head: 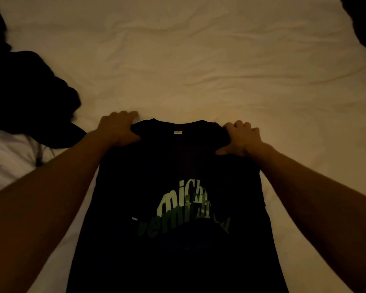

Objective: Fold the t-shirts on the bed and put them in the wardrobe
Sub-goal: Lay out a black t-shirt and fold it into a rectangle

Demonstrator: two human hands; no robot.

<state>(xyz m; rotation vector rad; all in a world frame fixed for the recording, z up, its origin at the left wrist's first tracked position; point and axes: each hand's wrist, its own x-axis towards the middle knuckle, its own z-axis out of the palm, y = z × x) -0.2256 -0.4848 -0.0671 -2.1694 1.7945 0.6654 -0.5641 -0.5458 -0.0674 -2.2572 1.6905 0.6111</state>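
Here the black t-shirt (178, 187) lay lengthwise on the bed (199, 60), its collar at the far end and its pale green lettering facing up near the middle. It was soft, light cloth, and I judged it would sag and crease wherever it was not supported, so the shoulders, one in each hand, looked the sound place to take it for a clean fold. The left hand (118, 130) gripped the left shoulder, its fingers (125, 115) curled over the far edge and the thumb tucked against the cloth. The right hand (239, 138) gripped the right shoulder likewise, knuckles bent, the thumb lying along the near side. Both forearms reached straight out from the near corners, flanking the shirt's sides, with wrists low to the sheet. A second dark garment (30, 92) was heaped at the far left, apart from the held shirt; whether it was another t-shirt could not be told in the dim light. No wardrobe was in sight.
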